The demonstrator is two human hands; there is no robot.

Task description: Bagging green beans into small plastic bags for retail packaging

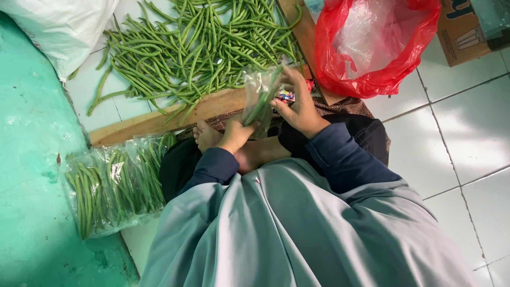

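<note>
A single head-worn camera looks steeply down from close above the seated person's lap, with the grey-clad knees near, the loose pile of green beans [196, 48] on the white tiled floor [451, 138] far, and the teal wall [26, 175] at left.

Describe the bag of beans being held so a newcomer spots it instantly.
Start at the loose bean pile on the floor, then come down past the wooden plank. The held bag is there, between the left hand and right hand. The filled bags lie flat; this one stands upright.
</note>
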